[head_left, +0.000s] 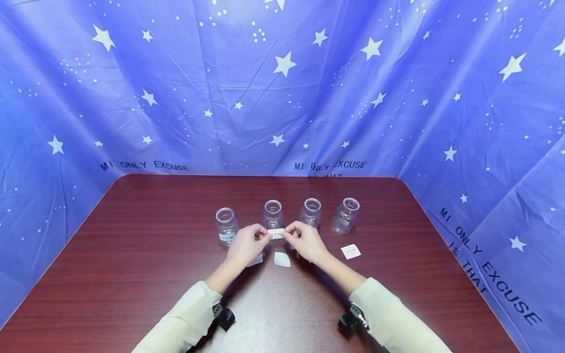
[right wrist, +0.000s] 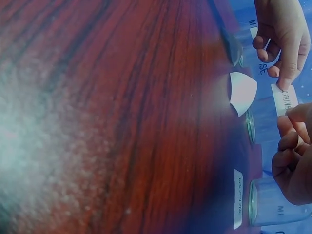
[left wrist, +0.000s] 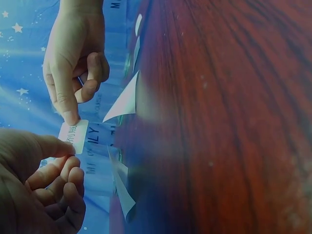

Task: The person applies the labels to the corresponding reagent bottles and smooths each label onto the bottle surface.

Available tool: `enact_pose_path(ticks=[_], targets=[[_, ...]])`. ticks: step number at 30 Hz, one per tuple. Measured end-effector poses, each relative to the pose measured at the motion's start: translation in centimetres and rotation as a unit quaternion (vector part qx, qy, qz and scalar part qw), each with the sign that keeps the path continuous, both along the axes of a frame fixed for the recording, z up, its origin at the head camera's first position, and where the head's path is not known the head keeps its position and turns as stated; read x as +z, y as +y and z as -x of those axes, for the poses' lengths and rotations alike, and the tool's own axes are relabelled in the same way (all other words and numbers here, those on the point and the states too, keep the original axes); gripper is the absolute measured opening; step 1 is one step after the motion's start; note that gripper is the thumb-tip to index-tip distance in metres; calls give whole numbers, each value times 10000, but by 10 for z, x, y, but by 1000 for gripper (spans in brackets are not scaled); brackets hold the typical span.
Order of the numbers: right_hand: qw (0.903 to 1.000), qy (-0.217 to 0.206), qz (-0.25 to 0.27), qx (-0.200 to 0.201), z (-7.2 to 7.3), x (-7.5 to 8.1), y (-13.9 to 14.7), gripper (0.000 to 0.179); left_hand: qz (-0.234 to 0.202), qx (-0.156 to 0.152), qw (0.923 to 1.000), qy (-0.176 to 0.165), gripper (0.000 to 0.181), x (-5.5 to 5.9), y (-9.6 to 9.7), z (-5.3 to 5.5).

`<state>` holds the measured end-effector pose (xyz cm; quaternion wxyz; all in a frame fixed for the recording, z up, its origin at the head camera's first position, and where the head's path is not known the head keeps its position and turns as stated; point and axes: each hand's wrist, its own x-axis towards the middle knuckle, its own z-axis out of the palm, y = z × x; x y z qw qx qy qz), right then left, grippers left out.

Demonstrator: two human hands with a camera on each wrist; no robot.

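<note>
Between the two hands is a small white label [head_left: 276, 234] with printed characters, held out flat in front of a clear glass jar [head_left: 273, 211]. My left hand [head_left: 246, 242] pinches its left end between thumb and forefinger. At the other end my right hand [head_left: 307, 241] grips it the same way. Both wrist views show the label [left wrist: 79, 130] stretched between the fingertips, raised off the table. On the far left, another glass jar [head_left: 225, 223] carries a similar white label [head_left: 227, 237] on its front. The left hand partly overlaps that jar.
Two more glass jars, one behind the right hand [head_left: 312, 211] and one farther right [head_left: 346, 215], stand on the dark red wooden table [head_left: 132, 274]. A curled blank paper piece [head_left: 282, 259], another paper [head_left: 255, 261] by the left wrist and a written label [head_left: 350, 251] lie nearer me.
</note>
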<state>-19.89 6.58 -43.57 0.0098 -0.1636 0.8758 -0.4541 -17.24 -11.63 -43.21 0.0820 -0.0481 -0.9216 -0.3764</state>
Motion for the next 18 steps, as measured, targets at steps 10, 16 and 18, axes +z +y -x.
enact_pose_path(ticks=[10, 16, 18], targets=[[9994, 275, -58, -182, 6, -3, -6, 10, 518, 220, 9979, 307, 11, 3, 5, 2], [9988, 403, -98, -262, 8, -5, -8, 10, 666, 329, 9967, 321, 10, 2, 6, 3], [9987, 425, -92, -275, 9, -5, -9, 10, 713, 353, 9964, 299, 10, 2, 6, 4]])
